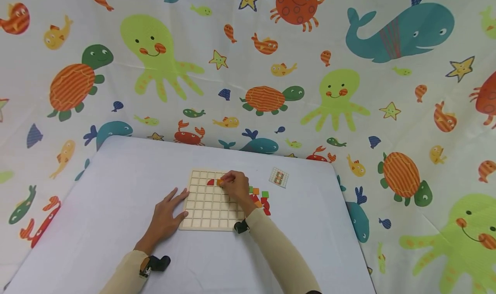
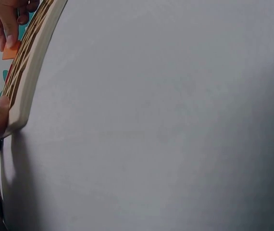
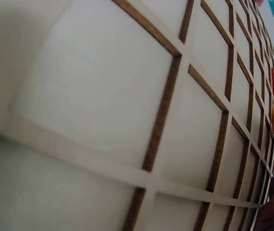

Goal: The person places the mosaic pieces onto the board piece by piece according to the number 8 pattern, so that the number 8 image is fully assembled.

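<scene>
Right hand (image 1: 237, 185): over the far part of the board, thumb and fingers pinching an orange square tile.
Orange square tile (image 1: 219, 182): in the right hand's fingertips, at the board's far side, just right of the red piece; whether seated in a cell, cannot tell.
Left hand (image 1: 165, 216): fingers spread and fairly straight, thumb apart; touches the board's left edge, grasps no tile.
Wooden grid board (image 1: 203, 205): flat on counter, pale wood, raised strips forming square cells; most visible cells bare.
Red quarter-round tile (image 1: 211, 182): in a cell, second row from the far edge, left of the orange tile.
Loose tiles: right of the board, in a loose group, partly behind the right wrist; green square (image 1: 265, 194), orange square (image 1: 256, 191), red curved pieces (image 1: 266, 206), some touching or overlapping; exact count unclear.
Pattern card (image 1: 279, 177): small, printed grid with coloured design, lies beyond the loose tiles, slightly turned; details too small.
Counter (image 1: 116, 199): white covering, carries board, tiles and card.
Sleeves: beige (image 1: 280, 251), dark wrist-worn device (image 1: 159, 263) by each hand.
Backdrop: sea-animal curtain (image 1: 240, 40) behind the counter; octopuses, whales, turtles, crabs.
</scene>
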The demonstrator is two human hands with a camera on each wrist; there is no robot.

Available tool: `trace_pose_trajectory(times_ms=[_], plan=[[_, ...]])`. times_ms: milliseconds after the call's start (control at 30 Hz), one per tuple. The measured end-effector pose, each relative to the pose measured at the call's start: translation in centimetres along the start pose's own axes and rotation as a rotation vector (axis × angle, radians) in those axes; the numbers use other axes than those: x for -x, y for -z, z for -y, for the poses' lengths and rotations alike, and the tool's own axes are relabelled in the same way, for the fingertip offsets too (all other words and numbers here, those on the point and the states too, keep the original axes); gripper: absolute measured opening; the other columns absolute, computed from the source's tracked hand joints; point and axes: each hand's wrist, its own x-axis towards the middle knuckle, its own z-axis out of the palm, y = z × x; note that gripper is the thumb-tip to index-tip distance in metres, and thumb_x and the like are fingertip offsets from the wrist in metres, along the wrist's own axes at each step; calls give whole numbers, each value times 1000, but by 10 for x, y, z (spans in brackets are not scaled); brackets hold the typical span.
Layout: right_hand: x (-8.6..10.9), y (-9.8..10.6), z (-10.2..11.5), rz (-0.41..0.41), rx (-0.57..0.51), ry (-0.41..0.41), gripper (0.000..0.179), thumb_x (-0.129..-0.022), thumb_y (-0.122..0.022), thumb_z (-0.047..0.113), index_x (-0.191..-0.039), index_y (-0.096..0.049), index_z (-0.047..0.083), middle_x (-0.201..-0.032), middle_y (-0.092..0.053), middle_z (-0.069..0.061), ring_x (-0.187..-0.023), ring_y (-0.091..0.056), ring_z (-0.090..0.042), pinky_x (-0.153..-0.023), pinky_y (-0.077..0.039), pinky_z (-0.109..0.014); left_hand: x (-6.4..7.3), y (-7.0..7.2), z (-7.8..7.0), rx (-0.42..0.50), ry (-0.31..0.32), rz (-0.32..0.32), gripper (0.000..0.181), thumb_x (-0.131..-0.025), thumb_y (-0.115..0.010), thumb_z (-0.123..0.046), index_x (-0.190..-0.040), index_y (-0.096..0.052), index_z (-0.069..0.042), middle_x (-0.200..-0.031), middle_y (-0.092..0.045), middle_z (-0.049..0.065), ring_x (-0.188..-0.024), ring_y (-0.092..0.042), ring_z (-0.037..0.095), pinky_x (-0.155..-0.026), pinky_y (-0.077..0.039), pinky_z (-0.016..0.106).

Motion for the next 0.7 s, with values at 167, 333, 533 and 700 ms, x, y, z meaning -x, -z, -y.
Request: trace_pose_trajectory(times_ms=[167,333,533,700], plan=[[-1,-3,4,-14,64,29,6,-90,-85,13,-92,-81,17,-82,-73,3,-74,-63,-9,-71,-53,-27,0,-3,1,0,-7,-20,70,-91,-79,-8,-156,-52,-6,-164,-48,20,-157,-31,50,-114,-26,77],[-3,-7,7,-3,151,24,6,-91,-85,17,-93,-80,20,-83,-72,5,-76,-62,-8,-71,-51,-26,1,-5,2,-4,-33,-45,69,-90,-79,-9,-154,-54,-5,-161,-51,23,-153,-34,52,-111,-28,77],[-3,-7,12,15,238,17,5,-93,-84,21,-94,-79,20,-82,-70,6,-74,-60,-8,-66,-47,-27,0,-5,3,-2,-19,-29,70,-90,-79,-9,-155,-52,-6,-162,-49,23,-155,-32,52,-112,-27,77],[-1,-7,17,22,270,33,7,-93,-82,20,-89,-77,20,-84,-70,7,-76,-60,-8,-68,-47,-27,-1,-4,2,-14,-1,-12,71,-91,-79,-8,-156,-51,-6,-164,-47,21,-157,-31,49,-114,-27,76]])
